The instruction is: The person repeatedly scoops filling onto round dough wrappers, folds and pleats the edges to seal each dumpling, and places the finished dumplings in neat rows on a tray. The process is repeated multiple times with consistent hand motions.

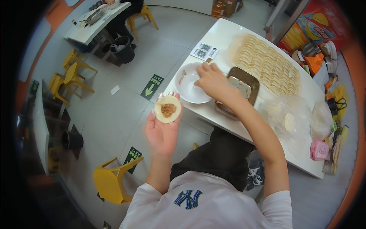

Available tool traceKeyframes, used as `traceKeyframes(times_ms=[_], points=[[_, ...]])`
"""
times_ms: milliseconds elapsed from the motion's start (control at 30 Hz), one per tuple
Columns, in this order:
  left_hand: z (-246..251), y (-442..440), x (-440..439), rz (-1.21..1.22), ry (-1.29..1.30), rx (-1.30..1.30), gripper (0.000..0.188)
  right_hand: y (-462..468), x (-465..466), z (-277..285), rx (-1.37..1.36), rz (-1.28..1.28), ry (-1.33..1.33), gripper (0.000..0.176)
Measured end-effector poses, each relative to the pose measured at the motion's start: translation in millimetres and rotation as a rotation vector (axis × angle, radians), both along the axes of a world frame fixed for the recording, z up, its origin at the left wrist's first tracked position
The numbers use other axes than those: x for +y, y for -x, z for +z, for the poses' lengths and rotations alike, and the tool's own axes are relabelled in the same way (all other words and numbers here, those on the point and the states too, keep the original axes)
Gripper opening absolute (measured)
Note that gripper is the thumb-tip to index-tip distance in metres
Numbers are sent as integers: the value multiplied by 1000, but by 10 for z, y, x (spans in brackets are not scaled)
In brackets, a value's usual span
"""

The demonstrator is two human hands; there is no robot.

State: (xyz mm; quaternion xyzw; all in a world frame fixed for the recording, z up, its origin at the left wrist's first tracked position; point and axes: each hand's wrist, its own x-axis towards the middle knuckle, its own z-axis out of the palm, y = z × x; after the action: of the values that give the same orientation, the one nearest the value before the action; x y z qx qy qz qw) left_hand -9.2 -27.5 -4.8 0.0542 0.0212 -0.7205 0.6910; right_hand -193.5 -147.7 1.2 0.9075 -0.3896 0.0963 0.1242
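On the palm of my left hand (164, 128) lies a round dough wrapper (160, 114) with a mound of brown filling (168, 110) at its middle. My right hand (213, 81) reaches over the rim of a white bowl (188, 86), fingers bent and pointing down; whether it holds anything cannot be seen. Right of the bowl, partly behind my right forearm, is a metal pan (254, 83) smeared with filling. Many folded dumplings (266, 63) stand in rows on the white table (226, 28). A clear plastic bag (303, 114) with pale dough rounds lies nearer me.
A printed card (204, 51) lies beyond the bowl. Another plastic bag (321, 120), a pink case (319, 150) and black-handled scissors (340, 104) are at the right. A yellow stool (110, 180) stands on the floor at lower left. A person sits at the far table (97, 25).
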Motion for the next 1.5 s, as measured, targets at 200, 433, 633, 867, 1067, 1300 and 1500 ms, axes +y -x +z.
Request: traceKeyframes(times_ms=[200,433,633,867,1067,1300,1500], points=[[-30,73,-11,-10,47,114,52,-98,655,357,-464,134,-118,48],[28,161,19,-124,171,-99,59,-444,1082,232,-572,147,-119,60],[111,179,44,-50,107,-229,61,-434,1120,242,-572,158,-45,61],[107,132,35,-46,263,-151,62,-370,1144,238,-427,185,-9,44],[147,123,64,22,146,-194,62,-145,1128,237,-407,164,89,44],[164,211,103,-39,119,-187,62,-149,1057,77,-489,182,424,35],[186,329,170,-59,106,-333,65,-212,1062,-22,-497,235,575,25]])
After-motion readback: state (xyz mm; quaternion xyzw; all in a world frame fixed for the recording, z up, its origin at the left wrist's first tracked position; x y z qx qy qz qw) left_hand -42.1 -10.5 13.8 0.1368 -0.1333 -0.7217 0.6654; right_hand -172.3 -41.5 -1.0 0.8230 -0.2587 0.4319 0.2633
